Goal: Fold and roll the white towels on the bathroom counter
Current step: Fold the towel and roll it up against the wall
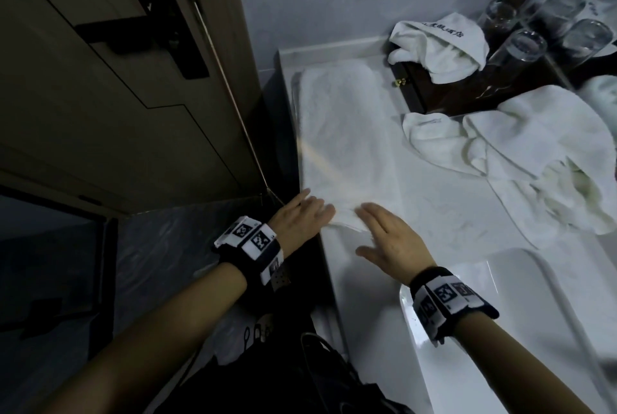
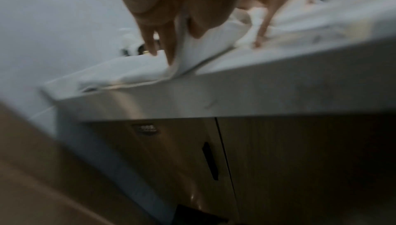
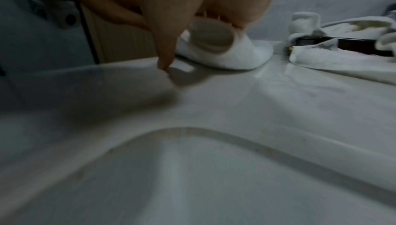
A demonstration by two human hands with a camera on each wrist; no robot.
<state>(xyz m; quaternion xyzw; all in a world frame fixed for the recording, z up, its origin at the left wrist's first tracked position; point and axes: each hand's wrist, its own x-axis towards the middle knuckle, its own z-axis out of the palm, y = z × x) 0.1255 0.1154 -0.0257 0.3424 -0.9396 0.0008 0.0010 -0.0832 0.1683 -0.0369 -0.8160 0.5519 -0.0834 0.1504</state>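
A long folded white towel [image 1: 340, 133] lies along the left edge of the counter [image 1: 434, 206]. Both hands are at its near end. My left hand [image 1: 307, 213] pinches the lifted end of the towel [image 2: 128, 71] between thumb and fingers [image 2: 169, 54]. My right hand [image 1: 377, 223] lies over the same end with fingers stretched out. In the right wrist view, the end of the towel [image 3: 235, 54] curls into a loop under those fingers, and the thumb [image 3: 165, 62] points down at the counter.
Crumpled white towels [image 1: 534, 153] lie at the right. Another towel [image 1: 444, 46] is draped on a dark wooden box [image 1: 430, 90] at the back, beside several glasses [image 1: 521, 46]. The sink basin [image 1: 500, 313] is near right. A door [image 1: 100, 80] stands at the left.
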